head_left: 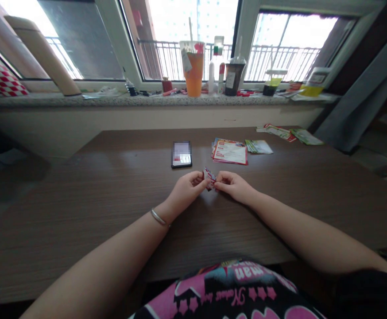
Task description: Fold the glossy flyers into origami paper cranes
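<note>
Between my two hands is a small shiny packet (209, 177), purple-red and silver, that looks like a snack or candy wrapper. My left hand (189, 188) pinches its left side between thumb and fingers. From the other side, my right hand (235, 186) grips the packet's lower right edge with thumb and forefinger. Both hands are just above the brown table (114, 212). Whatever the packet contains is hidden. A phone (181, 154) with a lit, blurred screen lies beyond my left hand. Past my right hand rests a stack of printed cards (230, 151).
Green-white packets (259, 146) lie right of the cards, with more flat packets (280, 132) near the table's far right. On the granite windowsill (114, 101) stand an orange drink cup (194, 71), a dark drink cup (234, 77), bottles and a leaning beige tube (44, 55).
</note>
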A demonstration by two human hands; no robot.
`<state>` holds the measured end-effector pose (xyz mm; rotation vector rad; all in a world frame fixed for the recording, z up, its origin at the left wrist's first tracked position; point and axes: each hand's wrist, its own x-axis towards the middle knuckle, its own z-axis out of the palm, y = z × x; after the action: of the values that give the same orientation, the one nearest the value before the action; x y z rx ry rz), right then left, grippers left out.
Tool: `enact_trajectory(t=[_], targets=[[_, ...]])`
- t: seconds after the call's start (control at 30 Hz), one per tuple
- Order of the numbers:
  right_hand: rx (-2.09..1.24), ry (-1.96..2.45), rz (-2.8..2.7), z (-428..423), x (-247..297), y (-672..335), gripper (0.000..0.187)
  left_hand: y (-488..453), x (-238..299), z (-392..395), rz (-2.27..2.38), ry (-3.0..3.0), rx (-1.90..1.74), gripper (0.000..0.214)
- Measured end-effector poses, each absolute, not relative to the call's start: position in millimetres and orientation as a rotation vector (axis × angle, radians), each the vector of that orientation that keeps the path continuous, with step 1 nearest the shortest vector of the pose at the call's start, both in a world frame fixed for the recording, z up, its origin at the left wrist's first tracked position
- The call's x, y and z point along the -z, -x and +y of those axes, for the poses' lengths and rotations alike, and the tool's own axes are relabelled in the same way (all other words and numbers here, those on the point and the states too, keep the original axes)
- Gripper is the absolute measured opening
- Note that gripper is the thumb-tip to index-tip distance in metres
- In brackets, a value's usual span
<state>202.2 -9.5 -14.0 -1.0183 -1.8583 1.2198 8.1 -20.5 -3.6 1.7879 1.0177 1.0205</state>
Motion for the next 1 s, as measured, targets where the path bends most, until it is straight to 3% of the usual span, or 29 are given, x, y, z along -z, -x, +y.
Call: enact_trajectory(t=[0.1, 0.3, 0.6, 1.0], targets=[[-1.245, 1.011, -1.852, -8, 15, -203, 0.029, -7, 3, -23, 1.07, -1.925, -1.034, 0.023], [-1.357, 0.995, -1.86, -8, 15, -203, 0.035, -7, -1, -24, 1.216, -2.157, -1.074, 0.036], [-1.415, 0.944, -1.866, -8, 14, -204, 0.036, -12, -3, -26, 1.162, -1.955, -1.133, 0.025], [-1.03, 1.057, -1.988, -18, 6, -204, 0.023, -9, -2, -25, 1.168, -2.085, -1.164, 0.022]])
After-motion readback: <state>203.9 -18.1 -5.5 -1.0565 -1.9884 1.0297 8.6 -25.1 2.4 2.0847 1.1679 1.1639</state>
